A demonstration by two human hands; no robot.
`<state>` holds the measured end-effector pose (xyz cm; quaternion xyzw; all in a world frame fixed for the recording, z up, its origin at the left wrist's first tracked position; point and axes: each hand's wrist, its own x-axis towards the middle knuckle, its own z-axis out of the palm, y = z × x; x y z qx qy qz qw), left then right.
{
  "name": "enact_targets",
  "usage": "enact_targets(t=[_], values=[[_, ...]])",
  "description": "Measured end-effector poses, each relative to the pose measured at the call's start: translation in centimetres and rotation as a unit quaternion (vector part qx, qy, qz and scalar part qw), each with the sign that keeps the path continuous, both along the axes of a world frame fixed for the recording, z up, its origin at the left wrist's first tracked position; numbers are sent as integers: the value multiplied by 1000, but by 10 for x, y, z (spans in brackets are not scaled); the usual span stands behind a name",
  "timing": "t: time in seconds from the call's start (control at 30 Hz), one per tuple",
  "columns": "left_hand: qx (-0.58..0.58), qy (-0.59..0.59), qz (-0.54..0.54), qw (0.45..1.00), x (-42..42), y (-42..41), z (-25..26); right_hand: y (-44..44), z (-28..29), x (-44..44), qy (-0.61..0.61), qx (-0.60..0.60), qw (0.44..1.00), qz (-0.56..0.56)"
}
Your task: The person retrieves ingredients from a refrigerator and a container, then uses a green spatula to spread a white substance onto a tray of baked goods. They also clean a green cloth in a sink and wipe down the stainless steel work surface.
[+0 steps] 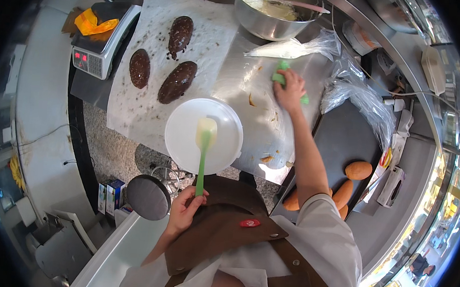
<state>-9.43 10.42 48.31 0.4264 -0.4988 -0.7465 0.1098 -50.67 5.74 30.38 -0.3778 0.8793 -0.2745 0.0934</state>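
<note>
My left hand (186, 210) is closed around the green handle of a spatula (203, 142), whose pale blade lies over a round white plastic lid (178, 152) at the table's near edge. Under the fingers of my right hand (290, 88) is a green cloth (279, 76), pressed on the stainless steel table (247, 117). Brown crumbs and scraps are scattered nearer me on the steel. Just beyond the cloth lies a piping bag with white filling (283, 48). Three chocolate-coated oval pieces (177, 82) rest on white paper (213, 36) to the left.
A steel mixing bowl (267, 21) with cream and a pink-handled tool stands at the back. A digital scale (97, 56) holds an orange wrapper. On the right, a dark tray (345, 131) carries clear plastic film (352, 88) and several orange-brown oval pieces (358, 170). A round stool (148, 197) stands lower left.
</note>
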Motion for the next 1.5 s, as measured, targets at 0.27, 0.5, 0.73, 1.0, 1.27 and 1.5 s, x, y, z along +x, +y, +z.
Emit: enact_targets(t=[0.27,0.5,0.73,1.0,1.27,1.5], values=[[-12,-10,18,1000,10,2,-2,-78,-7,50,-53,-102,991,63],[-33,-21,61,997,12,2,3,-51,5,50,-166,-2,954,249],[-87,-45,131,986,21,-2,-5,59,31,61,-237,69,900,358],[-93,-25,187,978,29,-18,-47,59,67,-6,-404,-11,909,104],[-90,-8,151,984,8,-18,-50,110,22,83,-207,24,954,216],[-95,-17,110,989,-3,-20,-42,125,41,2,-341,-85,932,85]])
